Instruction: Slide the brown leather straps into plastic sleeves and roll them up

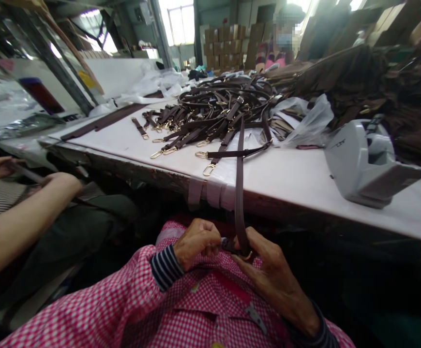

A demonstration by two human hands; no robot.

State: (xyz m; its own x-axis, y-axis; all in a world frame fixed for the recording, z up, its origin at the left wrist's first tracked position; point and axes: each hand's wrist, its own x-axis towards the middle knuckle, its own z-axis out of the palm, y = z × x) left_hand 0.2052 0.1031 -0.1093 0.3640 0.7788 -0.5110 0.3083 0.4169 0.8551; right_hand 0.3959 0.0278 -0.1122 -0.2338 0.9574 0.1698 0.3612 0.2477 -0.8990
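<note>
A long dark brown strap point(240, 193) hangs over the table's front edge down to my lap. My right hand point(268, 266) is closed on its lower end, beside a gold-coloured metal ring point(246, 256). Just left of it, my left hand point(199, 240) has its fingers curled together near the buckle end; whatever lies between those fingers is too small to make out. On the white table point(286, 174) ahead lies a tangled pile of brown straps point(210, 111) with gold clasps.
A grey-white tape dispenser point(359, 164) stands on the table at the right. Clear plastic point(314, 121) lies behind the straps, near dark brown bags point(352, 82). A co-worker's arm point(32, 212) reaches in close at the left. Another person point(281, 43) is across the table.
</note>
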